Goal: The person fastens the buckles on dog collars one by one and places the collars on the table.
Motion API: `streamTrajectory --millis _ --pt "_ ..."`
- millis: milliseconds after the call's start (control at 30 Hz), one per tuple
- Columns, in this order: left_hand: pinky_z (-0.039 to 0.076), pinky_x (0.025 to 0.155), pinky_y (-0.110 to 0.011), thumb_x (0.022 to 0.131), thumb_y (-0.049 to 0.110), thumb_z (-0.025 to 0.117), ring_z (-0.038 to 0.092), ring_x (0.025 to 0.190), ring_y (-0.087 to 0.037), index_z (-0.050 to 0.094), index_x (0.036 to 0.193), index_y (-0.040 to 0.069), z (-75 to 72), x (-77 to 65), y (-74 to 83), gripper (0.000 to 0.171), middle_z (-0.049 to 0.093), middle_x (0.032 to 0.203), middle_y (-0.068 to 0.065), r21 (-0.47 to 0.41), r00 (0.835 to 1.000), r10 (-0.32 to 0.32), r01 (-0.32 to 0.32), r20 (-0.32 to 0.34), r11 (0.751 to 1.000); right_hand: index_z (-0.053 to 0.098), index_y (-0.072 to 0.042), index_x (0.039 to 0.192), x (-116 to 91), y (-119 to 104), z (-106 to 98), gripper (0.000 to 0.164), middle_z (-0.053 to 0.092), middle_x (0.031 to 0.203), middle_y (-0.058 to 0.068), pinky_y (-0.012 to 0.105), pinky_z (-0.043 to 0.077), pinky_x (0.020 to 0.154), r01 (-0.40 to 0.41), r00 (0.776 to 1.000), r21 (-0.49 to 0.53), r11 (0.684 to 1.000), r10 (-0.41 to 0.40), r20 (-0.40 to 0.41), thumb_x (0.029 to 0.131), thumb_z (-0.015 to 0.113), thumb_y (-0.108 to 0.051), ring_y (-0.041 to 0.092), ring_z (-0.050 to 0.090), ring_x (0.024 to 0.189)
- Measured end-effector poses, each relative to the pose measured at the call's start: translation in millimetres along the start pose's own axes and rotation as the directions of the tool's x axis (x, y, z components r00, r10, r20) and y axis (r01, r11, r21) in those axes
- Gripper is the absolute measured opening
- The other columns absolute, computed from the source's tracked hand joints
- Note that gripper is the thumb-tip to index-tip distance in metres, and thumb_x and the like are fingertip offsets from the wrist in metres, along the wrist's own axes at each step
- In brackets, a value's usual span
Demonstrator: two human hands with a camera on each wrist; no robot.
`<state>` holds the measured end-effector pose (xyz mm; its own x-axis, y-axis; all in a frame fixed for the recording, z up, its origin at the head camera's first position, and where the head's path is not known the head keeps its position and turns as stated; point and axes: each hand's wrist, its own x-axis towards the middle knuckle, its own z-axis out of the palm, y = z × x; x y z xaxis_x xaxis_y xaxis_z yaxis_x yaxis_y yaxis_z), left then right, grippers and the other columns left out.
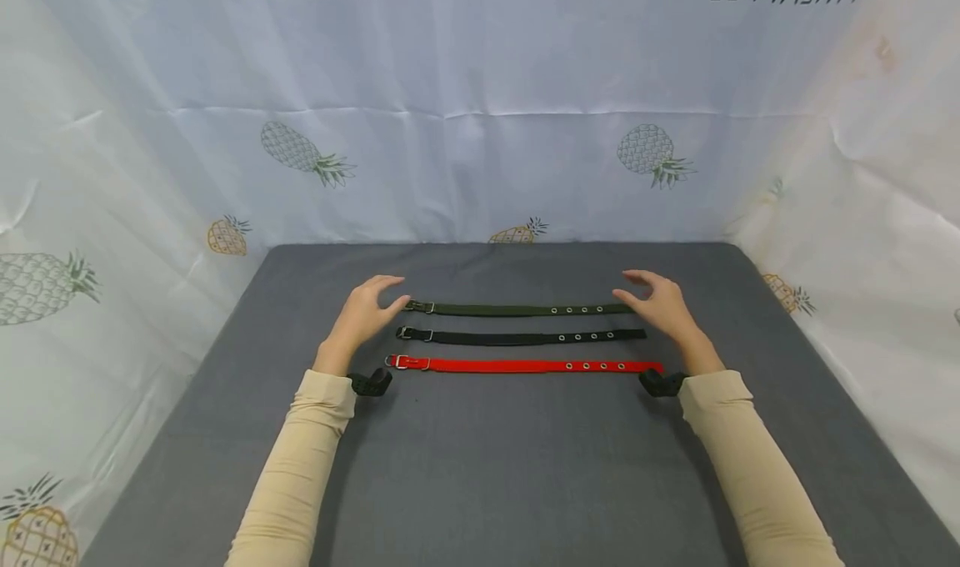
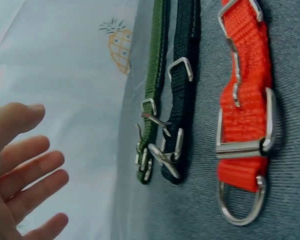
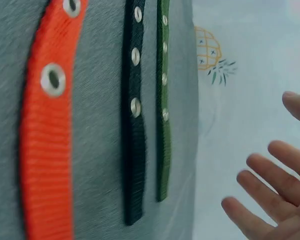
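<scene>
Left hand [image 1: 366,310] and right hand [image 1: 662,304]: fingers loosely parted, holding nothing, near opposite ends of the green collar [image 1: 495,310], mid-frame. Step, judged: pre-grasp; next move calls for pinching thin ends. Count on grey surface [image 1: 525,459]: one green, below it one black collar [image 1: 495,339], one red collar [image 1: 495,367]; four eyelets [image 3: 53,80] each.

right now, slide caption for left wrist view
Left fingers near buckles on a green strap, black strap and red strap
</scene>
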<state>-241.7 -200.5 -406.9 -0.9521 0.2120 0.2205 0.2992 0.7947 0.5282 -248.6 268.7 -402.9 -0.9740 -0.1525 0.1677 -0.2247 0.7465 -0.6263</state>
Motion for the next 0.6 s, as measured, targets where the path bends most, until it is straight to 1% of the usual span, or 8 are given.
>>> streamTrajectory --millis 133,300,367,400,467,533,600 --pt "0.040 0.108 -0.057 0.094 0.018 0.063 0.048 0.130 -0.041 0.057 0.131 0.000 3.6 -1.0 -5.9 0.042 0.056 0.136 -0.023 -0.073 1.000 -0.008 0.008 0.008 0.997 0.048 0.006 0.136 -5.2 13.4 -0.5 0.052 0.049 0.140 0.031 0.060 0.044 0.102 -0.061 0.997 0.079 0.995 0.057 0.053 0.097 0.059 -0.027 0.048 0.048 0.126" --pt "0.042 0.108 -0.054 0.093 0.016 0.064 0.052 0.126 -0.040 0.058 0.129 -0.002 9.0 -0.3 -15.5 0.041 0.058 0.132 -0.024 -0.143 1.000 -0.005 0.009 0.029 0.990 0.050 0.006 0.135 -8.2 31.9 2.9 0.051 0.050 0.137 0.031 0.060 0.039 0.105 -0.110 0.991 0.150 0.983 0.097 0.093 0.096 0.060 -0.026 0.046 0.046 0.128" --pt "0.043 0.107 -0.053 0.093 0.016 0.064 0.054 0.124 -0.039 0.059 0.128 -0.003 12.6 1.1 -19.9 0.040 0.059 0.131 -0.024 -0.163 0.999 -0.003 0.008 0.036 0.987 0.050 0.005 0.135 -8.8 38.9 4.3 0.052 0.051 0.137 0.030 0.059 0.040 0.106 -0.132 0.988 0.174 0.976 0.115 0.106 0.095 0.061 -0.027 0.041 0.050 0.125" --pt "0.043 0.108 -0.053 0.093 0.015 0.064 0.054 0.124 -0.040 0.059 0.128 -0.004 14.5 1.9 -22.1 0.039 0.060 0.130 -0.024 -0.177 0.999 -0.002 0.009 0.039 0.984 0.050 0.004 0.135 -8.8 42.0 4.9 0.053 0.051 0.138 0.030 0.058 0.040 0.106 -0.149 0.985 0.191 0.970 0.128 0.116 0.095 0.062 -0.027 0.033 0.054 0.122" --pt "0.044 0.106 -0.053 0.093 0.014 0.063 0.055 0.122 -0.040 0.059 0.127 -0.004 18.1 4.1 -26.0 0.039 0.060 0.129 -0.025 -0.187 0.999 -0.007 0.015 0.045 0.982 0.049 0.003 0.137 -7.9 47.9 6.1 0.056 0.050 0.140 0.029 0.057 0.039 0.108 -0.184 0.978 0.219 0.958 0.157 0.134 0.094 0.063 -0.030 0.012 0.059 0.110" --pt "0.045 0.105 -0.053 0.093 0.013 0.063 0.055 0.123 -0.040 0.059 0.128 -0.003 21.0 6.8 -29.0 0.039 0.060 0.130 -0.025 -0.208 0.998 -0.022 0.034 0.057 0.977 0.048 0.002 0.138 -6.0 52.6 6.6 0.058 0.049 0.141 0.029 0.056 0.038 0.110 -0.213 0.972 0.250 0.945 0.180 0.148 0.093 0.065 -0.031 -0.009 0.054 0.098" --pt "0.045 0.105 -0.052 0.093 0.013 0.063 0.054 0.124 -0.040 0.057 0.129 -0.003 22.9 9.6 -31.7 0.040 0.059 0.132 -0.025 -0.244 0.996 -0.046 0.064 0.077 0.968 0.048 0.001 0.139 -3.4 55.6 7.2 0.060 0.047 0.142 0.030 0.056 0.036 0.112 -0.237 0.967 0.281 0.930 0.199 0.158 0.092 0.066 -0.031 -0.021 0.046 0.089"
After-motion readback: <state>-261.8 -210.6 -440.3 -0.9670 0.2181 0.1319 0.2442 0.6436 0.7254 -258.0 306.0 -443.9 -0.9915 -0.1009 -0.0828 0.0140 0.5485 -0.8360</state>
